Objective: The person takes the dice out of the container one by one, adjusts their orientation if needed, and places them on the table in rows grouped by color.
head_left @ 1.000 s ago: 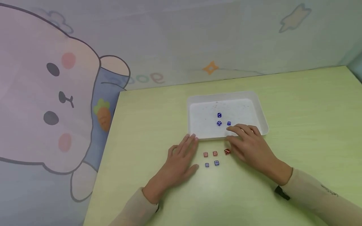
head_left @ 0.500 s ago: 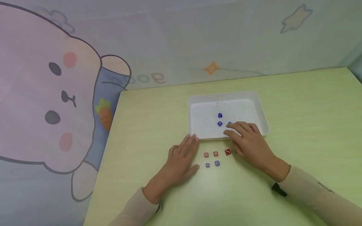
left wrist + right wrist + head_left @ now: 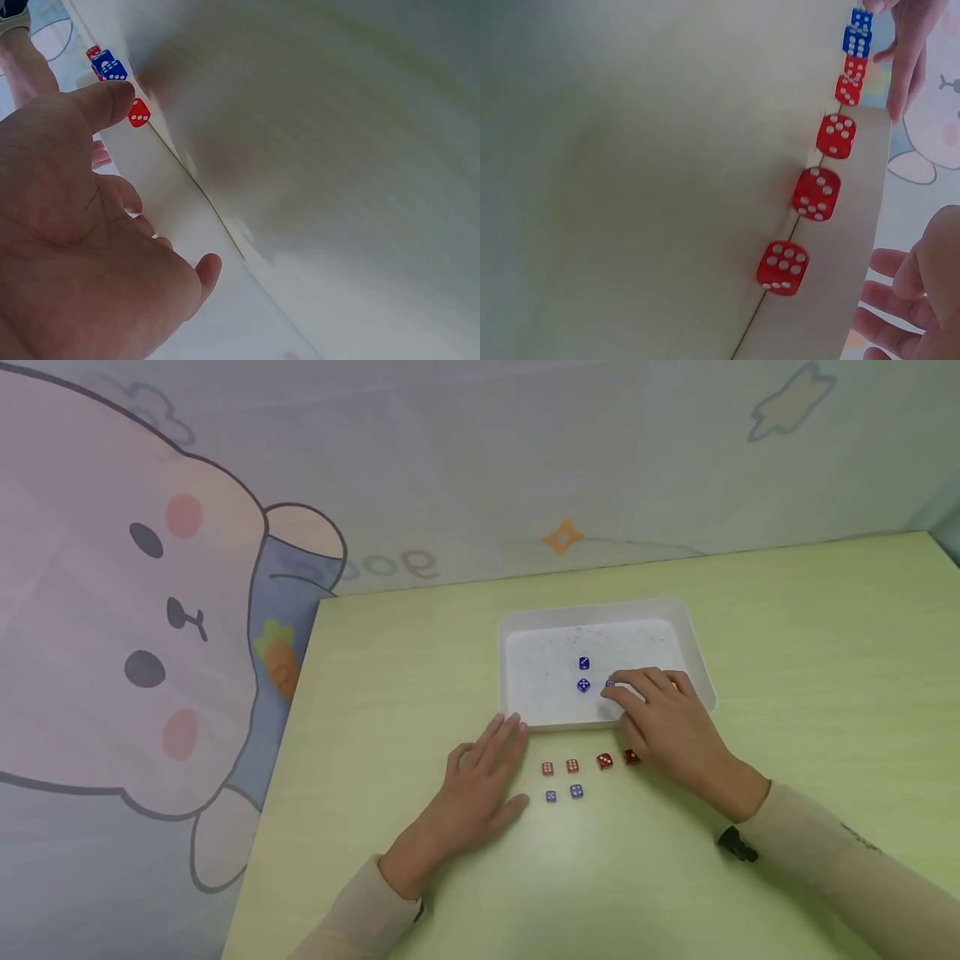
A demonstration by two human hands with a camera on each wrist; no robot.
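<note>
My right hand (image 3: 660, 714) reaches over the near rim of a white tray (image 3: 517, 643). Its fingertips touch a blue die (image 3: 610, 684) that they half cover; I see no pinch. In the right wrist view that hand (image 3: 919, 300) has its fingers spread with nothing between them. Two more blue dice (image 3: 583, 674) lie free in the tray. My left hand (image 3: 480, 781) lies flat on the green table (image 3: 787, 677), fingers straight, left of the dice. Several red dice (image 3: 572, 766) form a row in front of the tray, with two blue dice (image 3: 564, 793) below them.
The red row (image 3: 817, 193) runs along the table, ending at the two blue dice (image 3: 859, 34) by my left fingers (image 3: 907, 52). A cartoon rabbit curtain (image 3: 150, 610) hangs behind and left of the table. The table's left edge runs close to my left forearm.
My right hand has slid forward into the tray onto the third blue die, uncovering a further red die at the right end of the row. The left hand has stayed put.
</note>
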